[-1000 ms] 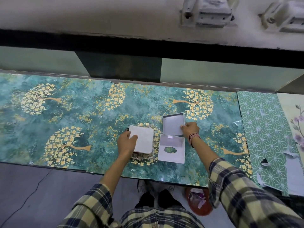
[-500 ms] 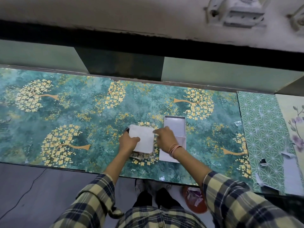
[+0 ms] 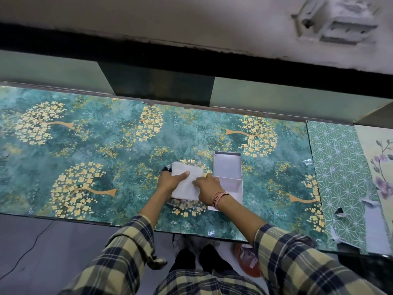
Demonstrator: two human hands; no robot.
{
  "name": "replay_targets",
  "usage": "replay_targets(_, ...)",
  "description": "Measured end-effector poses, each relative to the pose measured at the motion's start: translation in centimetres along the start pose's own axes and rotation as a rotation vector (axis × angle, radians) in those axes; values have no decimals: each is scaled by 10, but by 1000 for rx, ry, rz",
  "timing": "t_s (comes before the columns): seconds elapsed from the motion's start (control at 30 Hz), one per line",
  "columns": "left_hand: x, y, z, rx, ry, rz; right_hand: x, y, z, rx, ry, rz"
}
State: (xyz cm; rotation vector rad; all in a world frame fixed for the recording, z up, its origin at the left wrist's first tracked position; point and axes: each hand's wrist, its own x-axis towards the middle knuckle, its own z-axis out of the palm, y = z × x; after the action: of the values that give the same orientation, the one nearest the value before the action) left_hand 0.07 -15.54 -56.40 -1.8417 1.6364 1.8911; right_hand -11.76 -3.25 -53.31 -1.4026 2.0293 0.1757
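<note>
A white square pad [image 3: 185, 183] lies on the green floral table [image 3: 106, 150], on top of a clear plastic wrapper with something dark at its far left corner. My left hand [image 3: 171, 180] holds the pad's left edge, thumb lying across its top. My right hand [image 3: 207, 189] grips the pad's right side, fingers curled over it. Just to the right sits an open white box tray [image 3: 227, 165], and a flat white lid [image 3: 232, 192] lies against its near side, partly hidden by my right wrist.
The table's near edge runs just in front of my arms. Green geometric and pale floral sheets [image 3: 340, 171] cover the table's right end, with torn paper scraps. A red bin [image 3: 247, 262] stands on the floor below. A dark ledge and wall rise behind the table.
My right hand left the box tray and moved left onto the white pad. My left hand stayed on the pad and its thumb now lies across the top.
</note>
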Motion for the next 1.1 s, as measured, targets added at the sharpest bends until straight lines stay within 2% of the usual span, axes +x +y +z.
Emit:
replay_targets(0.07, -8, 3, 3, -34, -44, 23, -4, 3, 1, 110, 26, 18)
replay_targets(0.13, -16, 7, 4, -90, -66, 65, -9, 8, -3, 328, 142, 43)
replay_targets(0.2, -27, 15, 2, -141, -72, 114, -16, 14, -9, 595, 396, 120)
replay_targets(0.27, -36, 26, -4, -213, -88, 150, -23, 22, -18, 888, 667, 278)
replay_targets(0.33, -46, 41, -11, -305, -138, 178, -30, 31, -33, 1210, 751, 395)
replay_targets(0.4, -58, 56, -13, -367, -204, 218, -34, 39, -47, 1504, 642, 441)
replay_targets(0.47, -69, 69, -9, -385, -258, 236, -38, 40, -58, 1735, 471, 397)
replay_targets(0.6, -85, 79, 11, -341, -340, 219, -49, 29, -66, 1912, 185, 224)
replay_targets(0.67, -88, 78, 19, -338, -357, 207, -49, 29, -64, 1908, 223, 270)
replay_targets(0.73, -90, 77, 23, -366, -372, 194, -47, 37, -58, 1832, 340, 405)
replay_targets(0.8, -92, 76, 24, -396, -399, 188, -47, 51, -47, 1827, 388, 507)
replay_targets(0.87, -95, 77, 25, -420, -435, 171, -53, 59, -40, 1888, 323, 485)
replay_targets(0.93, -99, 79, 27, -420, -459, 158, -61, 62, -39, 1994, 245, 375)
replay_targets(1.1, -99, 75, 32, -309, -405, 158, -72, 68, -34, 2103, 286, 301)
